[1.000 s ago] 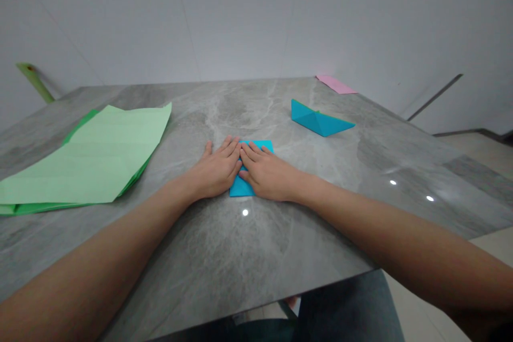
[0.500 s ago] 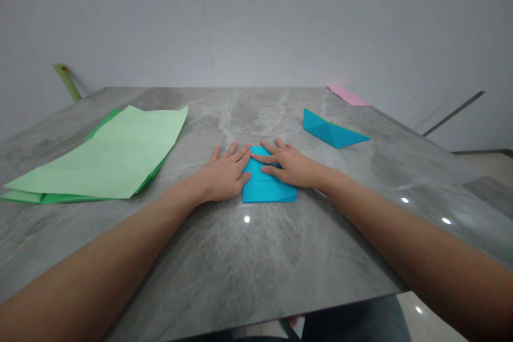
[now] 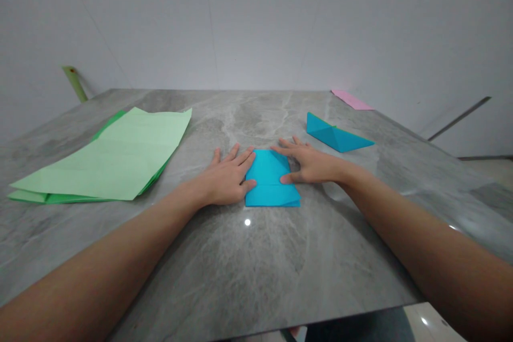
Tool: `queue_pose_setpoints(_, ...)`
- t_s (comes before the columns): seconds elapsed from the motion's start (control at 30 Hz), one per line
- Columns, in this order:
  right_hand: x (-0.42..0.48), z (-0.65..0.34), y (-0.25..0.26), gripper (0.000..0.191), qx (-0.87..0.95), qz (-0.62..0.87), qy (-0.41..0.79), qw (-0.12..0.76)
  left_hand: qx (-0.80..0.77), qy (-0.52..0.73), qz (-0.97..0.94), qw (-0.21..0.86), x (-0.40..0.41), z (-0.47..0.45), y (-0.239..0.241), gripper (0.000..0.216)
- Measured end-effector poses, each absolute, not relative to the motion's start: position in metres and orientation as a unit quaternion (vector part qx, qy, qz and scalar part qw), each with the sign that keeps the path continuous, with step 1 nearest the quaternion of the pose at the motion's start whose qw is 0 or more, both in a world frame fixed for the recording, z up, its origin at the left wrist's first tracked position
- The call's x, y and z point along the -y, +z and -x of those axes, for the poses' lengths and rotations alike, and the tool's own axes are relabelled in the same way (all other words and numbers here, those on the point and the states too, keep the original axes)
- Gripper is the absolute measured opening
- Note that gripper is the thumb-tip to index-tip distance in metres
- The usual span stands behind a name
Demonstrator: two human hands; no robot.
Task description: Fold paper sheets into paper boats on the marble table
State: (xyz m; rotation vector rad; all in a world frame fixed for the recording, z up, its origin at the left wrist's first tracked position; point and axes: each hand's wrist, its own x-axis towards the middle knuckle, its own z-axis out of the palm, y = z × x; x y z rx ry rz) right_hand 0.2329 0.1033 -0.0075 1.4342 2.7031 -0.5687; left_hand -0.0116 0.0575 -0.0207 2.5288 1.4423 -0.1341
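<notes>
The grey marble tabletop (image 3: 256, 256) carries a stack of green sheets (image 3: 108, 163) toward its left edge. A folded blue boat (image 3: 336, 136) lies near the right edge, with a pink sheet (image 3: 352, 100) at the far right corner. The folded blue paper (image 3: 270, 181) lies flat at mid-tabletop. The left hand (image 3: 226, 179) and the right hand (image 3: 310, 163) press on its sides, fingers flat and spread, gripping nothing.

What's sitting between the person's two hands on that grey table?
In the head view, a folded blue paper lies flat on the table between them. The left hand presses its left edge, the right hand its right edge.
</notes>
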Motion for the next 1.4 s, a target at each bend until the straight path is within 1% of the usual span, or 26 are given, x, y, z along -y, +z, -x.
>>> queue_pose_setpoints(0.1, -0.102, -0.224, -0.014, 0.100, -0.860, -0.485, -0.159, -0.017, -0.492, -0.042, -0.862, 0.113, -0.058, 0.012, -0.021, 0.073)
queue_pose_setpoints(0.27, -0.099, -0.204, -0.025, 0.096, -0.822, -0.547, -0.138, -0.071, -0.489, -0.049, -0.863, 0.112, -0.055, 0.008, -0.021, 0.067)
queue_pose_setpoints(0.4, -0.101, -0.190, -0.029, 0.089, -0.816, -0.556, -0.119, -0.102, -0.484, -0.038, -0.869, 0.094, -0.051, 0.002, -0.025, 0.063)
queue_pose_setpoints(0.47, -0.104, -0.190, -0.028, 0.092, -0.815, -0.560, -0.120, -0.089, -0.505, -0.021, -0.859, 0.080, -0.051, 0.002, -0.028, 0.062)
queue_pose_setpoints(0.6, -0.108, -0.203, -0.022, 0.100, -0.814, -0.564, -0.136, -0.031, -0.564, 0.007, -0.822, 0.078, -0.057, 0.008, -0.030, 0.059)
queue_pose_setpoints(0.7, -0.106, -0.213, -0.016, 0.090, -0.832, -0.537, -0.143, -0.002, -0.581, 0.020, -0.809, 0.085, -0.060, 0.013, -0.031, 0.059)
queue_pose_setpoints(0.77, -0.102, -0.217, -0.011, 0.083, -0.856, -0.495, -0.150, 0.021, -0.581, 0.024, -0.809, 0.089, -0.060, 0.014, -0.032, 0.062)
queue_pose_setpoints(0.8, -0.099, -0.218, -0.009, 0.083, -0.868, -0.471, -0.154, 0.036, -0.579, 0.024, -0.810, 0.094, -0.060, 0.014, -0.032, 0.065)
queue_pose_setpoints(0.93, -0.088, -0.220, 0.000, 0.094, -0.892, -0.409, -0.175, 0.085, -0.573, 0.027, -0.811, 0.114, -0.057, 0.014, -0.031, 0.080)
queue_pose_setpoints(1.0, -0.085, -0.221, 0.001, 0.097, -0.896, -0.398, -0.178, 0.086, -0.570, 0.028, -0.812, 0.121, -0.057, 0.014, -0.029, 0.084)
queue_pose_setpoints(1.1, -0.086, -0.221, -0.002, 0.097, -0.898, -0.398, -0.174, 0.069, -0.563, 0.023, -0.816, 0.131, -0.057, 0.016, -0.027, 0.089)
queue_pose_setpoints(1.3, -0.088, -0.219, -0.011, 0.086, -0.893, -0.411, -0.177, 0.044, -0.546, 0.004, -0.825, 0.142, -0.058, 0.019, -0.026, 0.101)
queue_pose_setpoints(1.4, -0.087, -0.214, -0.017, 0.079, -0.889, -0.423, -0.173, 0.024, -0.545, 0.006, -0.826, 0.140, -0.059, 0.020, -0.026, 0.103)
